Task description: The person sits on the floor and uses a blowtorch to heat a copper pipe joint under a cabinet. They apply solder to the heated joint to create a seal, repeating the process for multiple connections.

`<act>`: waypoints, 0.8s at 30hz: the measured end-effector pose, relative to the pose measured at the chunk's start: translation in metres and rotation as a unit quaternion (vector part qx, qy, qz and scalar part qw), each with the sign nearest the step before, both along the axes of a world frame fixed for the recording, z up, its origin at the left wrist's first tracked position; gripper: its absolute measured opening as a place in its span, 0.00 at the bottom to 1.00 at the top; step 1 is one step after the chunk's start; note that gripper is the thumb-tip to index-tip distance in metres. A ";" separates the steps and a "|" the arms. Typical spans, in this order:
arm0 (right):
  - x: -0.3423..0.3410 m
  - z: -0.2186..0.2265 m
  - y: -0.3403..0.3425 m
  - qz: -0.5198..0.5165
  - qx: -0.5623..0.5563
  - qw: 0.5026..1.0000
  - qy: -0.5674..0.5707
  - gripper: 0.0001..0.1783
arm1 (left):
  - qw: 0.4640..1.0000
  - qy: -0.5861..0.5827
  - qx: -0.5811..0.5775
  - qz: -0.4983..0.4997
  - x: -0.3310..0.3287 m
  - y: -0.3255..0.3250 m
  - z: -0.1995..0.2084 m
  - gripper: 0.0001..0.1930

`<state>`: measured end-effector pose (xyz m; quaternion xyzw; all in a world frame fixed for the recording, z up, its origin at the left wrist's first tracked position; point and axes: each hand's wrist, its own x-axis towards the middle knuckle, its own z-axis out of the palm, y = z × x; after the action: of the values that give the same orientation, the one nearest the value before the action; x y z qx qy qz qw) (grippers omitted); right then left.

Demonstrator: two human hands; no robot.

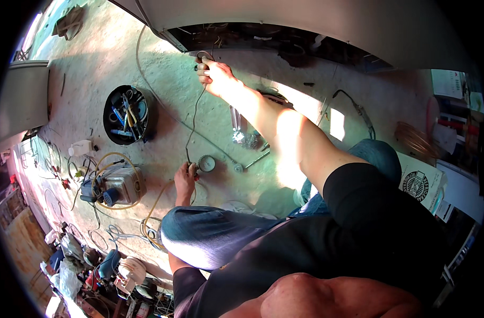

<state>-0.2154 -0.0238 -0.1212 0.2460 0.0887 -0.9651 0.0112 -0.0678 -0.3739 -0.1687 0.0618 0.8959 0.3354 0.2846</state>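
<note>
My left hand [185, 179] is closed on the fitting at the side of a round pressure gauge [206, 163], low over the floor. From there a thin dark tube [191, 135] runs up toward my right hand [216, 77]. That hand is stretched far forward, its fingers closed around the tube's far end. Just beyond its fingertips shows a small round metal piece [203, 54], at the lower edge of a large pale appliance's open dark compartment [242, 36]. What exactly sits inside the right fingers is hidden.
A black tub of hand tools [124, 131] stands left, above a pump [126, 184] with a yellow hose [100, 160]. A grey cord [165, 110] crosses the floor. Copper tubing [416, 139] lies right; mixed parts [109, 265] pile up at lower left.
</note>
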 end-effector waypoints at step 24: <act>0.073 -0.004 0.077 0.428 0.515 0.740 -0.061 0.29 | 0.996 -0.007 -0.041 -0.082 -0.012 0.000 0.039 0.13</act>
<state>-0.1428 0.0528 -0.1253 0.2091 0.6671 -0.6488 0.3005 -0.0798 -0.3734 -0.1302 0.1211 0.8989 0.2738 0.3200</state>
